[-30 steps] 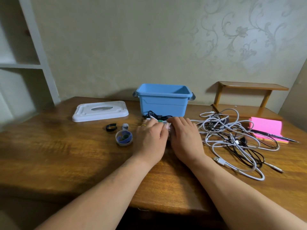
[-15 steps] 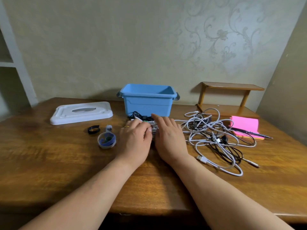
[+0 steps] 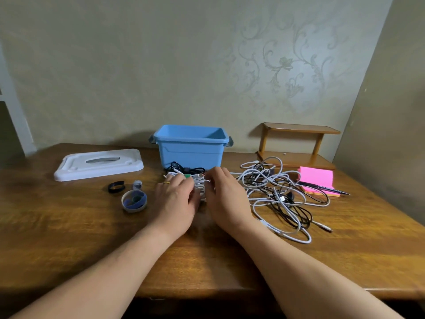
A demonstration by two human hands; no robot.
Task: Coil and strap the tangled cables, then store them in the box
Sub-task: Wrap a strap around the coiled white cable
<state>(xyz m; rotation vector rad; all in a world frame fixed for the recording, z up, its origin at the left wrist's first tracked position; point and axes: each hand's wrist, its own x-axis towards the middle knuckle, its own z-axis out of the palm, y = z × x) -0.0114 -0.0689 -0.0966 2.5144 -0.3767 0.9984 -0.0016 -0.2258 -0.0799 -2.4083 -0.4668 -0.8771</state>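
Far left of the blue box (image 3: 190, 146), its white lid (image 3: 99, 163) lies flat on the wooden worktop (image 3: 69, 226), with a black strap loop (image 3: 116, 186) and a roll of strap tape (image 3: 134, 201) closer in. The box stands open against the patterned wall (image 3: 161, 65). Just in front of it, the left hand (image 3: 177, 201) curls its fingers over a white cable coil (image 3: 199, 184) and the right hand (image 3: 226, 199) pinches it. Right of the box lie the cable tangle (image 3: 276, 192), pink notes (image 3: 317, 179) and a small shelf (image 3: 296, 143).

Dim, greenish light is coming from the right of the blue box (image 3: 190, 148), throwing soft shadows leftward behind it onto the wall (image 3: 115, 65). Left of the box the wooden surface (image 3: 69, 226) is giving off a dull sheen, and far out from it the wide lens is bowing straight edges.
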